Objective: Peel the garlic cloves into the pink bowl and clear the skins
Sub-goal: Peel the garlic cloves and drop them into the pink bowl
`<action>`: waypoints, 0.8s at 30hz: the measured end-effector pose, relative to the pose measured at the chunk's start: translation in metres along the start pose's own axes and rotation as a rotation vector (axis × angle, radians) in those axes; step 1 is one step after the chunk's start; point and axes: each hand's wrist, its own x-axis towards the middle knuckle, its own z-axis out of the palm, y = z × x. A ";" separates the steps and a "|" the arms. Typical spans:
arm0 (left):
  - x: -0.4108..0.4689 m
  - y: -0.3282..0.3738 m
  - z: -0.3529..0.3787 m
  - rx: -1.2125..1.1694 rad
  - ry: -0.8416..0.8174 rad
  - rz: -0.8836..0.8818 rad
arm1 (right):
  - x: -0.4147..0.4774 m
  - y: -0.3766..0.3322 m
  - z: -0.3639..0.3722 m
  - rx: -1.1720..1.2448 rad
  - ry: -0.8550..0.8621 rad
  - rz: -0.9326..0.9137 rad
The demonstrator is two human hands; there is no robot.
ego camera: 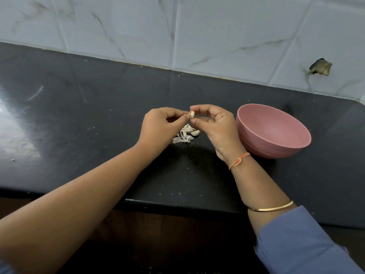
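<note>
L hand & R hand both pinch one garlic clove; pink bowl at 3 o'clock, skins at 6.

A wall of pale, marble-look tiles with thin grey veins runs across the back. One tile on the right has a broken hole with dark, ragged edges. Below the wall lies a black stone tabletop, dotted with small white specks. A wide patch of glare from a light whitens its left side. Under the front edge shows a dark brown wooden cabinet front.
</note>
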 end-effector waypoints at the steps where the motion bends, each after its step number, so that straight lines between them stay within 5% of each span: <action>1: 0.000 0.000 0.000 0.004 0.004 0.000 | 0.000 0.001 0.000 -0.009 0.002 -0.004; 24: 0.000 0.002 0.002 0.018 0.068 -0.035 | 0.001 0.004 0.001 -0.107 -0.003 -0.040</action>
